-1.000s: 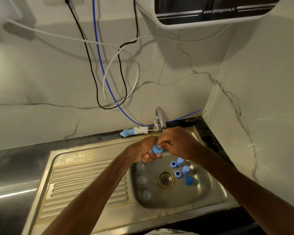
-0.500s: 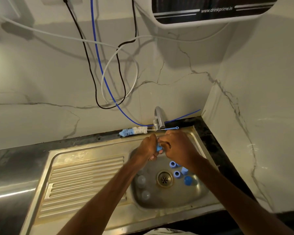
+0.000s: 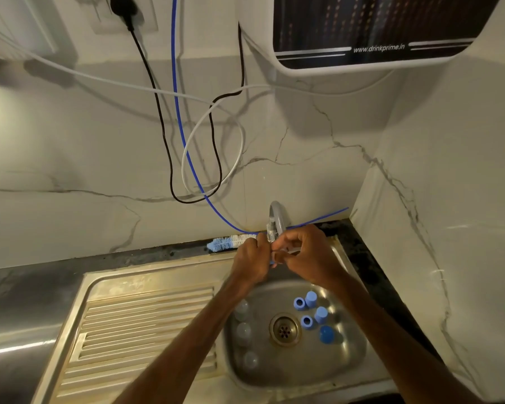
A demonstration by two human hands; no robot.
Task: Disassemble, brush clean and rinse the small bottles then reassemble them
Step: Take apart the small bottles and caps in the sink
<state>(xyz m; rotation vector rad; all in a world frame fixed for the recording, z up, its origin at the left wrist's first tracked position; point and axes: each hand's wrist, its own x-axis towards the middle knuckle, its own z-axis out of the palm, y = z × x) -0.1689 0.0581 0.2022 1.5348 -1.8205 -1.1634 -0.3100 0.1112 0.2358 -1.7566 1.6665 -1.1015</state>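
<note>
Small bottle part (image 3: 274, 259), pinched between both hands just under the tap (image 3: 277, 217), above the back rim of the sink (image 3: 344, 371); mostly hidden, only a sliver of blue showing. Left hand (image 3: 250, 262) curled tight around it, right hand (image 3: 306, 258) closed over its other end. Probably light, stiff plastic, slippery when wet; best gripped across the body with fingertips, twisting at the cap end. Three clear bottles (image 3: 243, 330) lying in a column at the basin's left side. Five blue caps (image 3: 314, 316) clustered right of the drain (image 3: 284, 329), two showing open mouths. One bottle brush (image 3: 231, 242) resting along the back ledge, beside the left hand.
</note>
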